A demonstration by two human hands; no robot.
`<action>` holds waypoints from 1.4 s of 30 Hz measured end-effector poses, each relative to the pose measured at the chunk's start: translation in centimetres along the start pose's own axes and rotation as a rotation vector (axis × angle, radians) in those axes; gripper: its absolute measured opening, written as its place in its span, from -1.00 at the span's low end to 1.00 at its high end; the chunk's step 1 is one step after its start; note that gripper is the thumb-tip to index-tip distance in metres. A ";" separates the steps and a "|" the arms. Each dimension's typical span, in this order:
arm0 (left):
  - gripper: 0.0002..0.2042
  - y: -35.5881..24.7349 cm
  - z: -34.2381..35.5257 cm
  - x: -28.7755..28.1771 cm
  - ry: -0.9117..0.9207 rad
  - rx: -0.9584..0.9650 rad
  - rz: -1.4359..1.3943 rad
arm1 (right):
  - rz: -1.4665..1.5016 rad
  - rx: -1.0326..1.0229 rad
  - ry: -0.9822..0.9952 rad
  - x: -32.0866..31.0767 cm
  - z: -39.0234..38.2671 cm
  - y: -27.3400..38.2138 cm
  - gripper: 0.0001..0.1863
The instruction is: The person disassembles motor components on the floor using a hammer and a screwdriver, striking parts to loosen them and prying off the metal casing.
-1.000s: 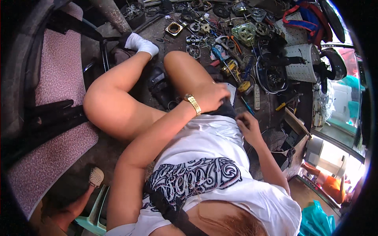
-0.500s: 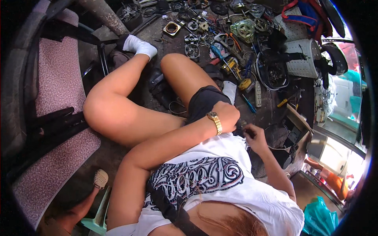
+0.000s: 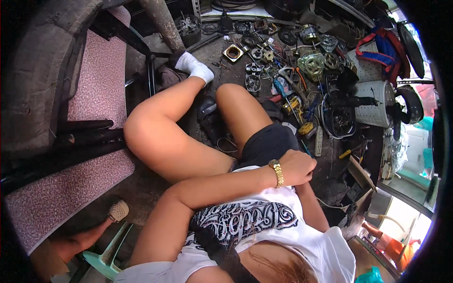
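Note:
My left hand [image 3: 297,167], below a gold watch [image 3: 276,173] on its wrist, is closed over my lap beside the black shorts [image 3: 266,144] and white shirt [image 3: 283,195]; whatever its fingers grip is hidden. My right forearm [image 3: 311,210] reaches up beneath it, with the hand concealed behind the left one. My bare legs [image 3: 160,137] are bent, and a white-socked foot [image 3: 194,66] rests at the upper left.
Motor parts [image 3: 311,63], a yellow drill [image 3: 306,127] and a power strip [image 3: 319,141] litter the floor. A pink bench seat [image 3: 94,80], green stool [image 3: 106,257] and perforated bin [image 3: 370,101] surround me. Another person's leg [image 3: 85,240] is at lower left, an orange-clothed person [image 3: 396,250] at right.
My left hand has moved down and right across my lap, now covering my right hand. The view has shifted, so the surroundings appear farther right and mostly lower.

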State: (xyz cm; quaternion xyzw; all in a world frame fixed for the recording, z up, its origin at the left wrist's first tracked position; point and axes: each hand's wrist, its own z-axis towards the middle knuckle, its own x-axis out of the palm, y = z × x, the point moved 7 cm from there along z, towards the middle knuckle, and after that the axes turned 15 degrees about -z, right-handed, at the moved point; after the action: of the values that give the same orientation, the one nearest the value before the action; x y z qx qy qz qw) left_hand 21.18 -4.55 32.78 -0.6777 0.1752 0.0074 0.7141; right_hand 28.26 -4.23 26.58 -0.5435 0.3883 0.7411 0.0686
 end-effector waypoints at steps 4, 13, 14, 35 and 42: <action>-0.82 1.3 0.7 -2.0 -0.055 0.012 0.119 | -0.030 0.005 0.006 0.9 2.9 -1.1 -0.68; -0.80 11.2 2.2 -6.1 -0.257 -0.178 0.439 | 0.006 -0.034 0.037 3.9 7.3 -1.3 -0.67; -0.79 11.8 2.1 -6.3 -0.208 -0.182 0.453 | 0.006 -0.031 0.043 3.8 7.3 -1.4 -0.67; -0.81 10.4 4.7 0.6 0.275 0.115 0.470 | 0.014 0.104 0.299 -4.8 -1.9 1.6 -0.63; -0.71 13.4 3.8 -4.8 0.315 -0.145 0.476 | 1.112 0.922 0.229 -10.9 -1.5 -2.8 -0.75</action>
State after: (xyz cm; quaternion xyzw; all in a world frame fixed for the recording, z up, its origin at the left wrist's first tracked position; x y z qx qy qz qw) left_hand 14.26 1.27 21.19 -0.6597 0.4368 0.0819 0.6061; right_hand 35.22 0.17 34.40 -0.2562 0.8841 0.3660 -0.1369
